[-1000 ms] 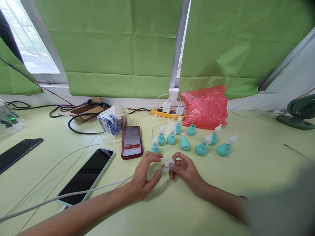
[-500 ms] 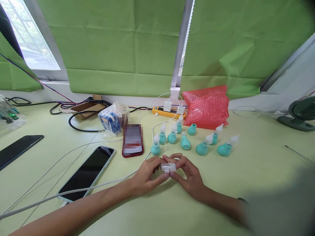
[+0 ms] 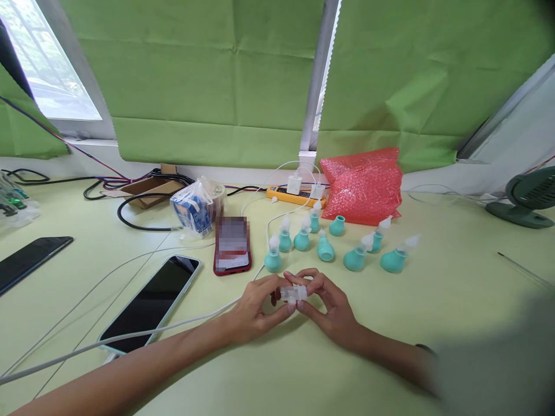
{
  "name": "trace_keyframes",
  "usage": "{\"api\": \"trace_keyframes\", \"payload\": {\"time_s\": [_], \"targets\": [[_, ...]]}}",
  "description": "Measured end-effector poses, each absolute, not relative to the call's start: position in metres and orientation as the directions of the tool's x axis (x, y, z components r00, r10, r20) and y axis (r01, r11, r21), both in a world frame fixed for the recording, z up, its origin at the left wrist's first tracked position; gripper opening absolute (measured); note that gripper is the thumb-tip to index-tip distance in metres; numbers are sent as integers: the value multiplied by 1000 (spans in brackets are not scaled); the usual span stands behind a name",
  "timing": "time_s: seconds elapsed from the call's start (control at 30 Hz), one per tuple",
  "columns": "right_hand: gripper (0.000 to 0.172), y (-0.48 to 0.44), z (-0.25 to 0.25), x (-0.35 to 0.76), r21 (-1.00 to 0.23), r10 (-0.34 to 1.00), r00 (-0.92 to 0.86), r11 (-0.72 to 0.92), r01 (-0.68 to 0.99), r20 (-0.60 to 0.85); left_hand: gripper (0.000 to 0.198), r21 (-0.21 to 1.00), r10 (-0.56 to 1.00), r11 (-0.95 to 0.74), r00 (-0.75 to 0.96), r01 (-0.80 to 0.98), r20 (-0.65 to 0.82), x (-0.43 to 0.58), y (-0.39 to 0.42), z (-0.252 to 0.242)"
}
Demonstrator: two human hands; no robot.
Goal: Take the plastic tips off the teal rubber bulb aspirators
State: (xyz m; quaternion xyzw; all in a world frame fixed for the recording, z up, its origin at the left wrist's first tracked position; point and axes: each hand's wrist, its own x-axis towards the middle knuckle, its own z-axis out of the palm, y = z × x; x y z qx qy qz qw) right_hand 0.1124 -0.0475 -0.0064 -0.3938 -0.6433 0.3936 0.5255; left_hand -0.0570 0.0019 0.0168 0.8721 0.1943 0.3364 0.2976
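1 wht cable (image 3: 130,337) across phone (image 3: 158,300), nr l. hand (image 3: 256,309)

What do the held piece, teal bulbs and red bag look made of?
Held piece: likely plastic, partly glossy; see-through with a cloudier end. Teal bulbs: perhaps silicone, rubber or plastic, smooth satin; opaque with soft highlights. Red bag: probably plastic bubble film, shiny; bumpy, glinting surface.

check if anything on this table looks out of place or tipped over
Yes, two bulbs. An open-necked teal bulb beside the red bubble-wrap bag lacks the pale nozzles most others have. A tipped teal bulb, nearer the camera, seems to lie on its side. I see no spill.
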Motion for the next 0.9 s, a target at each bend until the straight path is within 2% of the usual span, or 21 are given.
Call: {"api": "trace_keyframes", "payload": {"time_s": [0.17, 0.37, 0.67, 0.8, 0.9], "targets": [[17, -47, -6, 112, -895, 898, -147, 432, 114, 415, 26, 685, 572, -713, 688, 150, 446, -56, 2, 15], [16, -45, -8, 113, -856, 867, -170, 494, 153, 469, 20, 696, 569, -704, 698, 139, 435, -57, 1, 15], [18, -44, -6, 115, -801, 833, -198, 551, 231, 516, 21, 804, 537, -591, 776, 66, 331, -58, 5, 21], [18, -45, -6, 115, -797, 833, -194, 553, 242, 519, 21, 800, 532, -596, 777, 62, 336, -57, 4, 22], [19, -46, -5, 114, -755, 805, -207, 593, 278, 556, 20, 766, 531, -641, 749, 49, 397, -57, 3, 21]]}}
